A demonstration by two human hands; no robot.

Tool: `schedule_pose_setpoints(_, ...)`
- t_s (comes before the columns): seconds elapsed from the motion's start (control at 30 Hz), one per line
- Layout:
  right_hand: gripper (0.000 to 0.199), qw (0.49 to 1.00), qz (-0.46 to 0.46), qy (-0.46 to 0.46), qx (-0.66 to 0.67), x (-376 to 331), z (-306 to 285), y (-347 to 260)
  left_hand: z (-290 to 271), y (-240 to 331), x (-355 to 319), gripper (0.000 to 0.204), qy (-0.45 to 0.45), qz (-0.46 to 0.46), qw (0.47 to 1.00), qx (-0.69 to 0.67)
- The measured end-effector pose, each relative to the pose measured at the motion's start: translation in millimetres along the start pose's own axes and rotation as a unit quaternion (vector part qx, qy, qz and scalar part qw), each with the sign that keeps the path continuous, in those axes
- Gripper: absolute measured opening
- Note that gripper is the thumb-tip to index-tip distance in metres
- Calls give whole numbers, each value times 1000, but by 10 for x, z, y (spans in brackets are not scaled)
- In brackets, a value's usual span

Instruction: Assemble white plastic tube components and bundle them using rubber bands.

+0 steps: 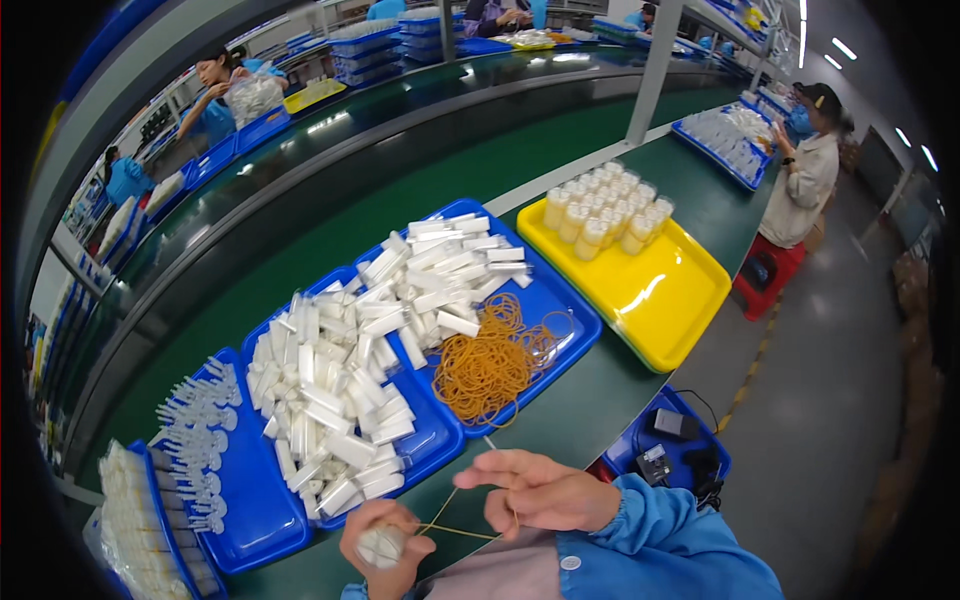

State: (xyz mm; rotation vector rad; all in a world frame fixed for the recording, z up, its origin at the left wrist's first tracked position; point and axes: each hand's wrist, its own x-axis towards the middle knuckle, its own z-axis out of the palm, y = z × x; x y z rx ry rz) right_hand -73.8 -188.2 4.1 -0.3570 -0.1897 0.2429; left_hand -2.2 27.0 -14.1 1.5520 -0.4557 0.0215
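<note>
My left hand (398,578) is closed round a bundle (380,548) whose round, whitish end faces up; the rest of it is hidden by the fingers. An orange-tan rubber band (458,531) stretches from this bundle to my right hand (560,495), crossing itself between the two. The fingers of my right hand hold the band's loop spread apart. Just beyond lies a heap of loose rubber bands (485,365) in a blue tray (570,318), beside white rectangular pieces (440,270) in clear wrapping. A second blue tray (430,405) holds more white pieces (320,390).
A yellow tray (660,300) carries upright cream-coloured bundles (605,205). Small clear plastic parts (200,430) lie in a blue tray (255,535) at left. A metal post (655,75) rises beside the green conveyor (400,180). Right, a co-worker (810,170) sits on a red stool (770,285).
</note>
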Motion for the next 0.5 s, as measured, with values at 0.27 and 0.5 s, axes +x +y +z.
schedule_pose_setpoints(0.27, 65, 861, 55, 0, -506, 138, 42, 39, 92, 47, 47, 98, -158, 78, 940, 293)
schedule_pose_setpoints(0.5, 41, 735, -26, -4, -677, 58, -57, 125, 150, 103, 70, 83, -270, 66, 925, 258)
